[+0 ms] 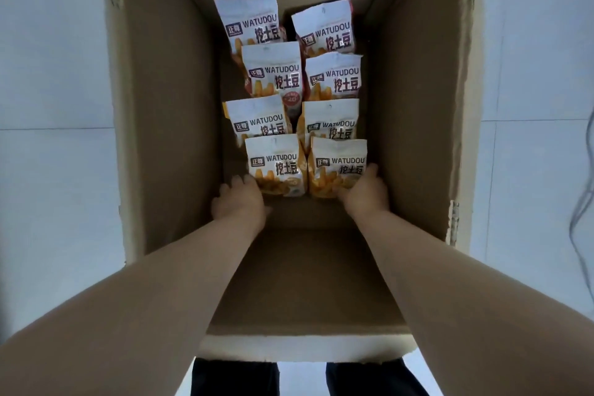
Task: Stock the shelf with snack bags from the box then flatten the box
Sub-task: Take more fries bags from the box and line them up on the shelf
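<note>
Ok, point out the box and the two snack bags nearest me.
box (167,106): head view, on its left inner wall.
near left snack bag (274,164): head view, on its printed front.
near right snack bag (339,167): head view, on its printed front.

A pale tiled floor (48,186) carries a tall open cardboard box (167,138), with grout lines running out from both its sides.
</note>
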